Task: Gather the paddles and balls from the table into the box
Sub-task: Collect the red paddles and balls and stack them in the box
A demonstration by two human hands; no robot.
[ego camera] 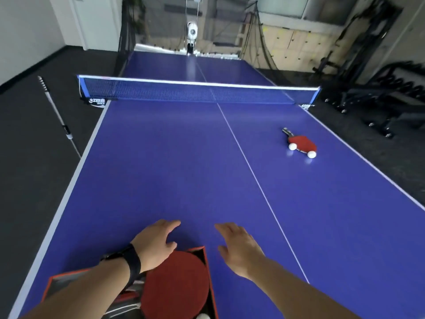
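A red-edged box (pixel 205 256) lies at the near left of the blue table (pixel 161 171). A red paddle (pixel 177 282) rests inside it, and a white ball (pixel 203 316) shows at the box's bottom corner. My left hand (pixel 156 241) hovers over the far end of the box, fingers spread, holding nothing. My right hand (pixel 239 247) is open just right of the box above the table. On the right half lies a second red paddle (pixel 302 143) with a dark handle. Two white balls touch it, one (pixel 292 146) on its left and one (pixel 311 154) at its near end.
The net (pixel 197 92) spans the table's middle. A ball-feeding machine (pixel 192 34) stands at the far end. A metal pole (pixel 58 116) lies on the dark floor at left. Black wheeled racks (pixel 377 100) stand to the right of the table.
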